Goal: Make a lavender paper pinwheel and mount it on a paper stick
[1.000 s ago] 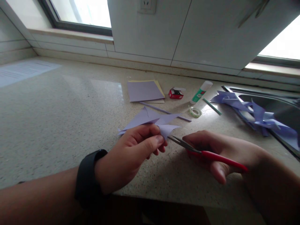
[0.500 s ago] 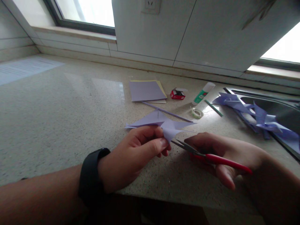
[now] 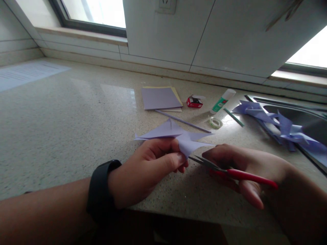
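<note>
My left hand [image 3: 155,163], with a black band on the wrist, pinches a purple sheet of paper [image 3: 190,141] between thumb and fingers. The paper has slits cut in it and pointed corners, and part of it is hidden behind the hand. In my right hand [image 3: 247,163] is a pair of scissors [image 3: 237,173] with red handles. Their blades are parted and point left, just below the paper's right-hand corner. Whether the blade tips touch the paper I cannot tell.
Behind the hands lie stacked coloured sheets [image 3: 162,98], a purple stick [image 3: 184,121], a small red box [image 3: 194,102], a glue stick [image 3: 222,102], a tape roll [image 3: 215,123] and a green stick [image 3: 233,117]. Folded purple paper pieces [image 3: 283,127] rest at the sink [image 3: 306,119]. A printed sheet [image 3: 28,75] is far left.
The paper has turned slightly in my left hand, so its lower right flap shows wider. The scissors and my right hand have shifted slightly right and down, with the thumb a little further out.
</note>
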The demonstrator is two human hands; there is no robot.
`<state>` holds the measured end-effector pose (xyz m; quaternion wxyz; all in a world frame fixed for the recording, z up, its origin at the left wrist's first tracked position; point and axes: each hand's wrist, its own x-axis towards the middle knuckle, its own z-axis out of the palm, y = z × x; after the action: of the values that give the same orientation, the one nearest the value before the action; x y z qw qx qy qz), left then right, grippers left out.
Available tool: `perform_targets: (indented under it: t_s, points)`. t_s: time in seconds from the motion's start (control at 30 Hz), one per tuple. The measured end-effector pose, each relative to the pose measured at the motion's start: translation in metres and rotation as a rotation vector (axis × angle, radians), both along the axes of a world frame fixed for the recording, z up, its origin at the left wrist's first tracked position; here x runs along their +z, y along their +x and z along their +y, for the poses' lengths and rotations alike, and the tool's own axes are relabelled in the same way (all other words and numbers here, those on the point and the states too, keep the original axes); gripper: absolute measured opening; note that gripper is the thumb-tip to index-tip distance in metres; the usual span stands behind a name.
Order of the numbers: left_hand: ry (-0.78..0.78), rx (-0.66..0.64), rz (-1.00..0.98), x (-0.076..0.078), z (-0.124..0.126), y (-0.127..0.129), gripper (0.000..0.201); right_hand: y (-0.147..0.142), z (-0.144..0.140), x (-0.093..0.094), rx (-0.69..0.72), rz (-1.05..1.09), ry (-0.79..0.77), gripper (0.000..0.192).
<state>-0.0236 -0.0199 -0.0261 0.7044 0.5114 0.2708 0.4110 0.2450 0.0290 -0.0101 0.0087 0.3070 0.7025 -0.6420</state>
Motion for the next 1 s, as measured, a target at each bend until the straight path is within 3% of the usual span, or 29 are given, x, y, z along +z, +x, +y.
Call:
perform_targets:
  t_s: [0.3, 0.47, 0.57, 0.6, 0.63, 0.7, 0.8, 0.87, 1.0]
  points:
    - [-0.034, 0.023, -0.013, -0.002, -0.003, -0.001, 0.015, -0.004, 0.003, -0.004, -0.007, 0.069, -0.032, 0.061]
    - [-0.036, 0.06, -0.041, -0.006, -0.005, -0.001, 0.013, 0.0, -0.009, 0.008, -0.037, 0.074, 0.047, 0.059]
    - [-0.045, 0.072, -0.035, -0.008, -0.004, 0.0, 0.013, -0.001, -0.023, 0.015, -0.191, 0.179, 0.052, 0.049]
    - [-0.042, 0.076, -0.024, -0.009, -0.004, 0.001, 0.013, -0.004, -0.026, 0.015, -0.37, 0.256, 0.097, 0.047]
    - [-0.033, 0.083, -0.005, -0.01, -0.004, 0.001, 0.013, -0.007, -0.028, 0.013, -0.451, 0.339, 0.156, 0.039]
    - [0.002, 0.102, 0.059, -0.013, -0.003, 0.001, 0.014, -0.017, -0.027, 0.007, -0.495, 0.384, 0.266, 0.024]
    - [0.056, 0.148, 0.174, -0.016, -0.002, 0.003, 0.017, -0.031, -0.021, -0.004, -0.683, 0.443, 0.444, 0.023]
    - [0.069, 0.171, 0.225, -0.016, -0.001, 0.004, 0.02, -0.038, -0.018, -0.01, -0.735, 0.465, 0.514, 0.027]
    - [0.057, 0.172, 0.266, -0.015, 0.0, 0.009, 0.024, -0.052, -0.02, -0.013, -0.688, 0.578, 0.541, 0.035]
